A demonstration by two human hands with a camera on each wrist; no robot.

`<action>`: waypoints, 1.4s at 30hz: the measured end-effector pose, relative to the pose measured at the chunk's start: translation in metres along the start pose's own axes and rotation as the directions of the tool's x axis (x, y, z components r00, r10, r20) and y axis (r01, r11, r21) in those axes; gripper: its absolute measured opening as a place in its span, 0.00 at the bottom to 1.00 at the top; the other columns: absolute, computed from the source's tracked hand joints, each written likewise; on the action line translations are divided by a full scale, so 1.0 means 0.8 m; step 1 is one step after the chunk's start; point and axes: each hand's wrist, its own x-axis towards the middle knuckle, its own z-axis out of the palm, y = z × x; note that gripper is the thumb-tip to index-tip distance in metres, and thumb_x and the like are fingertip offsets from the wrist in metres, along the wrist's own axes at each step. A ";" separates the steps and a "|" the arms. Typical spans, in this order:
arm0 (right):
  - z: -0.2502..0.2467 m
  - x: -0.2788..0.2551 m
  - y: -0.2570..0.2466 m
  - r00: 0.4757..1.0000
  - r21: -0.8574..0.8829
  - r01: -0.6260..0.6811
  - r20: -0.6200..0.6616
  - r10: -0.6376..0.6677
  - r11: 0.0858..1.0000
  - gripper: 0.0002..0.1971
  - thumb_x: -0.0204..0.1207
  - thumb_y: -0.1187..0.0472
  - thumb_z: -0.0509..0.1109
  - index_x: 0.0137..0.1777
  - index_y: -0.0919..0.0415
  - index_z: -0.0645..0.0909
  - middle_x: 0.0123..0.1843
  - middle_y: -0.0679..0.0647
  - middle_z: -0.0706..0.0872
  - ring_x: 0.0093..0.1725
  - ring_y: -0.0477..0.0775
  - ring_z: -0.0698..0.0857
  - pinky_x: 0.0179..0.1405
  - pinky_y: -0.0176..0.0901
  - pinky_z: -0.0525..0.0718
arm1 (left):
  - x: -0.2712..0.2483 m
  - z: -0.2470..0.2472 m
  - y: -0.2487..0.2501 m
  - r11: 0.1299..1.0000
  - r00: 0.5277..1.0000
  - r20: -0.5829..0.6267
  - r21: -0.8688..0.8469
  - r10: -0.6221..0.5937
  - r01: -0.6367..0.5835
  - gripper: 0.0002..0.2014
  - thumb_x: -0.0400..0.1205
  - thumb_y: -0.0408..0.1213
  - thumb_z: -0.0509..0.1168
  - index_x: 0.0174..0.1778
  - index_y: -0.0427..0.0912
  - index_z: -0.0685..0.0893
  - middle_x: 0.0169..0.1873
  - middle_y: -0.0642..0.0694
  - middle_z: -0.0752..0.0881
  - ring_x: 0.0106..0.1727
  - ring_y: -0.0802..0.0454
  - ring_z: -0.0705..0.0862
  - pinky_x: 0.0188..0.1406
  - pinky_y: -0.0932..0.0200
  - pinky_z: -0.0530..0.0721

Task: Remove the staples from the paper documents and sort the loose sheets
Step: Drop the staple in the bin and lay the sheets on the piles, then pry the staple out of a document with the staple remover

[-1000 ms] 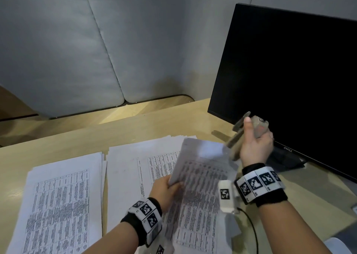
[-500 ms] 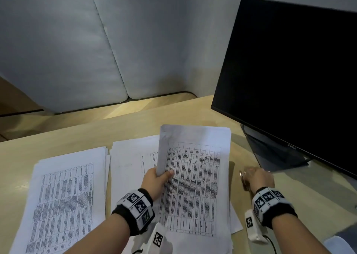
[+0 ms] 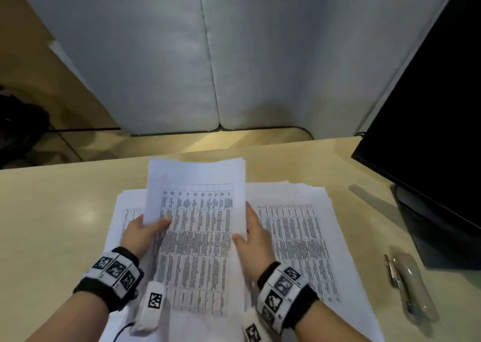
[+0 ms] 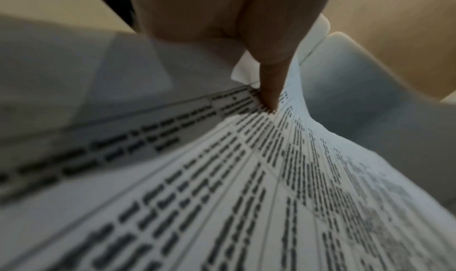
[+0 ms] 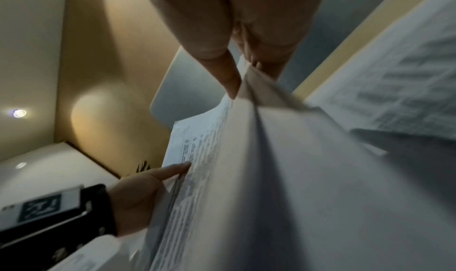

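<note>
Beside the monitor (image 3: pixel 429 102) lies the released staple remover (image 3: pixel 413 284); both hands' fingers (image 3: pixel 156 224) now grasp the document (image 3: pixel 197 227).

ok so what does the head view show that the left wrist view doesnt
Only the head view shows the beige staple remover lying on the light wooden desk by the black monitor, the right hand pinching the right edge of the lifted sheets, and the two flat paper stacks. Only the left wrist view shows, close up though blurred, the left thumb pressed onto the print. Both show the left hand gripping the printed white table sheets.
</note>
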 end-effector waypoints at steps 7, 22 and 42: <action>0.125 0.044 -0.002 0.984 -0.390 -0.027 0.154 0.094 0.920 0.37 0.81 0.70 0.59 0.83 0.57 0.41 0.70 0.63 0.72 0.58 0.53 0.77 0.56 0.36 0.76 | 0.053 -0.078 -0.054 0.868 0.966 -0.244 0.493 0.082 0.051 0.18 0.76 0.41 0.71 0.54 0.30 0.84 0.48 0.31 0.87 0.43 0.39 0.82 0.44 0.51 0.80; 0.191 0.061 0.001 0.960 -0.727 -0.056 0.149 0.238 0.684 0.29 0.74 0.69 0.68 0.74 0.66 0.62 0.76 0.68 0.61 0.74 0.65 0.64 0.70 0.50 0.73 | 0.101 -0.090 -0.084 0.853 0.971 -0.238 0.511 0.021 0.107 0.42 0.69 0.22 0.70 0.78 0.37 0.59 0.66 0.31 0.78 0.67 0.32 0.75 0.65 0.40 0.74; -0.190 0.063 0.114 0.718 -0.208 -0.604 -0.561 0.412 0.769 0.33 0.74 0.57 0.73 0.74 0.72 0.67 0.71 0.69 0.75 0.68 0.68 0.76 0.66 0.52 0.74 | -0.013 0.200 0.000 0.942 0.932 0.359 0.327 -0.045 -0.080 0.38 0.77 0.39 0.68 0.80 0.36 0.56 0.78 0.38 0.62 0.76 0.42 0.67 0.73 0.48 0.70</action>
